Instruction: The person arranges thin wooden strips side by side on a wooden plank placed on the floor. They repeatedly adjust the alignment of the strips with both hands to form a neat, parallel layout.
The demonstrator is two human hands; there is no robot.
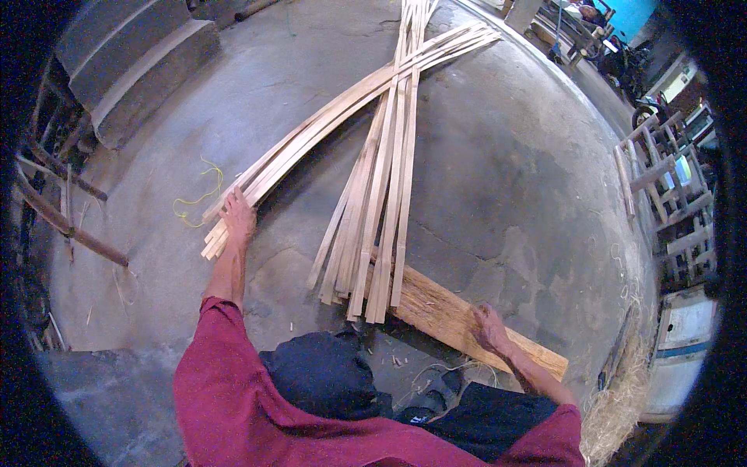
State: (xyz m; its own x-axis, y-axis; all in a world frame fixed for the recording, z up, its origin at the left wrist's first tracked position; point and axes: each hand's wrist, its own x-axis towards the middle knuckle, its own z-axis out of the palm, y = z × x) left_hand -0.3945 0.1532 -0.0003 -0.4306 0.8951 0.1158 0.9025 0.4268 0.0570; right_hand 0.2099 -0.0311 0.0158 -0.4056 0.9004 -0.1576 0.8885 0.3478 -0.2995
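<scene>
Left hand [237,214]: it reaches far out and lies on the near end of the left bundle of strips [311,132]; the fingers seem to press or curl over the ends, but I cannot tell if they really close around them.
Right hand [490,327]: it rests flat on the wooden plank [436,307], fingers spread and released, holding nothing.
Place of the strips: two bundles lie on the concrete floor [506,179] and cross each other far from the person; the middle bundle [381,218] ends with its near tips on the plank.
Handling: the strips look long, thin and light, probably split bamboo; I judge them springy, they bend under their own length, and the edges may be sharp.
Where to hold: near the ends for pulling, better in the middle for lifting, so they do not sag.
Plank: thick, rough, surely heavier and stiff.
Packages and signs: a white box with a blue band [681,350] stands at the right edge; no label is readable.
Other things: a yellow-green string [198,194] lies left of the strips; wooden frames [661,187] stand at the right.
</scene>
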